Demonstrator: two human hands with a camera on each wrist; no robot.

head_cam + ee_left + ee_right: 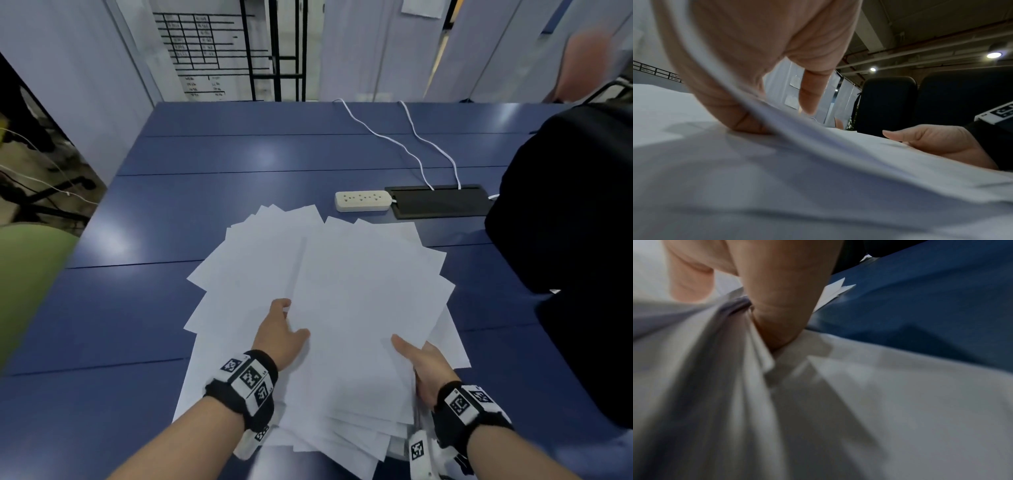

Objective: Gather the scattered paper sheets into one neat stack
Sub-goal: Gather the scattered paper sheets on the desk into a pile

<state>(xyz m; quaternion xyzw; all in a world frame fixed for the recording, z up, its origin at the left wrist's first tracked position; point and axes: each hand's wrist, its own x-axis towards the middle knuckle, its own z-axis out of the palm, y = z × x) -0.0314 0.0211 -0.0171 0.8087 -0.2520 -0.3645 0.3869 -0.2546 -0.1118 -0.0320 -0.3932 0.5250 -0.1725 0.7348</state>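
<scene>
Several white paper sheets [359, 274] lie fanned and overlapping on the blue table [205, 154], near its front edge. A top bundle of them is raised slightly off the lower sheets [219, 308]. My left hand [291, 318] grips this bundle at its left edge, fingers hidden beneath it; in the left wrist view the bundle's edge [777, 116] runs across the hand. My right hand [411, 356] holds the bundle's right side, thumb on top. In the right wrist view the sheets [725, 337] are pinched between the thumb and the fingers [777, 313] underneath.
A white power strip [363, 201] and a black cable hatch [442, 202] with white cords [411, 150] lie just beyond the papers. A black chair back [565, 205] stands at the right edge, a green seat [27, 274] at the left. Another person's blurred hand [582, 65] shows far right.
</scene>
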